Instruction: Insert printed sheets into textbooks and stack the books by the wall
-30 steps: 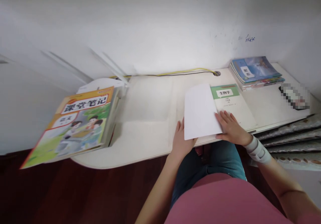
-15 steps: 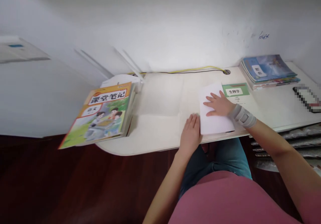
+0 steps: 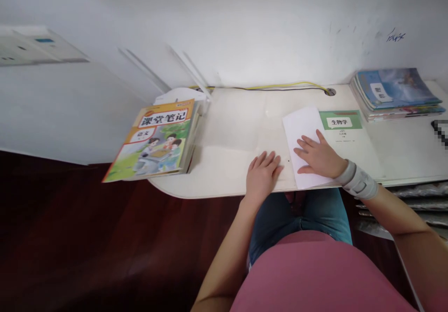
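A white sheet of paper [image 3: 301, 123] lies at the left of a green-and-white biology textbook [image 3: 341, 137], partly over its cover or folded out from it; I cannot tell which. My right hand [image 3: 320, 156] rests on the sheet with fingers spread, a grey band around its wrist. Left of the paper, my left hand [image 3: 263, 174] lies palm down on the white desk [image 3: 210, 176], fingers slightly apart and holding nothing. A small gap separates it from the sheet.
A stack of books [image 3: 159, 139] with an orange-and-green cover overhangs the desk's left end. Further right stands a pile of blue-covered books [image 3: 395, 90]. A yellow cable [image 3: 287, 86] runs along the wall into a hole. A blurred-out dark object [image 3: 441, 132] sits at the far right.
My left hand has moved away from the paper's edge and spread its fingers. My right hand still presses on the sheet. The whole view has shifted, with the desk appearing slightly higher.
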The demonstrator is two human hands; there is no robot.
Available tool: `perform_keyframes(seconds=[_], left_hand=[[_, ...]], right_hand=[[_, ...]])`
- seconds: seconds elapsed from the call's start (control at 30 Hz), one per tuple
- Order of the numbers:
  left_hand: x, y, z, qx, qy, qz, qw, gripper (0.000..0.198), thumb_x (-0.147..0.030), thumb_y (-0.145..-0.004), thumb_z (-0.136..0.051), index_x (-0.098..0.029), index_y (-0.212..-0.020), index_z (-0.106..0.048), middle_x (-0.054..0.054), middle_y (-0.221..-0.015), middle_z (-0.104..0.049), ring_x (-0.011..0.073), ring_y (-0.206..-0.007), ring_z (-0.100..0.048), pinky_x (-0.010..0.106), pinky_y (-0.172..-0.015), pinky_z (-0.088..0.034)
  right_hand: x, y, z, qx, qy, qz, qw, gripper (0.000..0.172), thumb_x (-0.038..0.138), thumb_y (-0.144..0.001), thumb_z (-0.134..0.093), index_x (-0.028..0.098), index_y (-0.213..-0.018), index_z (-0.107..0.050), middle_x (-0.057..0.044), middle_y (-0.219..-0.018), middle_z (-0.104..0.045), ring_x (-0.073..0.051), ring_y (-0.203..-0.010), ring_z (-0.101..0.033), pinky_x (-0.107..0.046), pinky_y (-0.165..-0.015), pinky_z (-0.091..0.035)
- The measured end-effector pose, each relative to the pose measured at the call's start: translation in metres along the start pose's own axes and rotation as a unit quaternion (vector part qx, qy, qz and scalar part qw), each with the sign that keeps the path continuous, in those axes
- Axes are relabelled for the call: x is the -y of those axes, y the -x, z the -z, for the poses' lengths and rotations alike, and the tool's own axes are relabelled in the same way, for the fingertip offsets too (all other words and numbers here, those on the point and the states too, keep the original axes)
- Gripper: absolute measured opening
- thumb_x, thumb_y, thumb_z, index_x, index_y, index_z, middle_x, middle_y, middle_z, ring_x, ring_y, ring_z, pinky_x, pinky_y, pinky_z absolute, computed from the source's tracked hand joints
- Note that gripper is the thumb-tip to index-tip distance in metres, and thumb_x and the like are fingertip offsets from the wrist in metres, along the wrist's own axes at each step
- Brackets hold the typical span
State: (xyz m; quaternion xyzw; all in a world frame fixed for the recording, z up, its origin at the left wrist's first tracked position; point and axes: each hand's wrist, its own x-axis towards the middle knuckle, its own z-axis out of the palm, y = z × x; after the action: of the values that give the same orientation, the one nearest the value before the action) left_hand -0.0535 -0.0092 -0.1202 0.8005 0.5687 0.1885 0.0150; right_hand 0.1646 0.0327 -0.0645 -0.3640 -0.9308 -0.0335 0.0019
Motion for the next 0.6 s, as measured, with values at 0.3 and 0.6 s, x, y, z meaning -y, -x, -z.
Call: perform_keyframes(seconds=[0.3, 0.6], left_hand=[[-0.002, 0.002, 0.000, -0.027, 0.011, 0.014, 0.999, 0.034, -0.035, -0.093, -0.043, -0.023, -0.115, -0.066, 0.004, -0.126, -0.061, 0.0252, -0.122, -0.052, 0.044, -0.100, -0.043], [-0.009, 0.003, 0.002, -0.028, -0.003, 0.040, 0.999, 0.038, -0.037, -0.094, -0.041, -0.022, -0.121, -0.062, 0.009, -0.131, -0.056, 0.0280, -0.124, -0.049, 0.047, -0.100, -0.042]], right_hand=[[0.000, -0.012, -0.023, -0.009, 0.025, -0.137, 0.990, 0.069, 0.057, -0.086, -0.047, 0.007, -0.133, -0.047, -0.026, -0.139, -0.043, -0.041, -0.132, -0.033, -0.065, -0.105, -0.015], [0.025, -0.019, -0.016, -0.018, -0.004, -0.133, 0.991, 0.063, 0.052, -0.089, -0.044, 0.010, -0.135, -0.045, -0.024, -0.140, -0.043, -0.039, -0.132, -0.034, -0.063, -0.105, -0.020]])
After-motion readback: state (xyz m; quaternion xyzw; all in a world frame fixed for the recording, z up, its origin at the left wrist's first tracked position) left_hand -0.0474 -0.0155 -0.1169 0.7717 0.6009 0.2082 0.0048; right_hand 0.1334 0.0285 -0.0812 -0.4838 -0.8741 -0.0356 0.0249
